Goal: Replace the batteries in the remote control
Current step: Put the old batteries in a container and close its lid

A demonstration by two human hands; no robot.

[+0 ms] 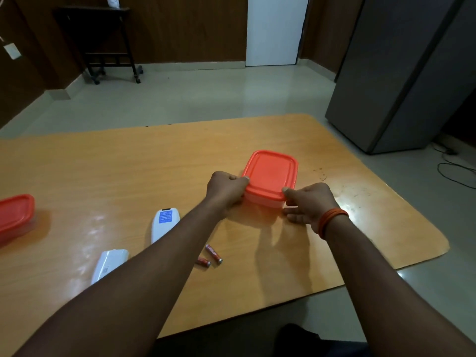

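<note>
A clear plastic box with an orange lid (270,171) stands in the middle of the wooden table (128,171). My left hand (225,188) grips its near left corner, thumb on the lid's rim. My right hand (307,203) holds the near right corner, thumb on the lid and fingers against the box's side. A white remote (163,225) lies face down by my left forearm, its blue label up. A white battery cover (109,264) lies nearer to me on the left. Two red batteries (210,255) lie loose between my forearms.
A second orange-lidded box (14,216) sits at the table's left edge. A grey cabinet (401,73) stands beyond the table's far right corner, with cables on the floor beside it. A dark wheeled stand (108,45) is against the far wall.
</note>
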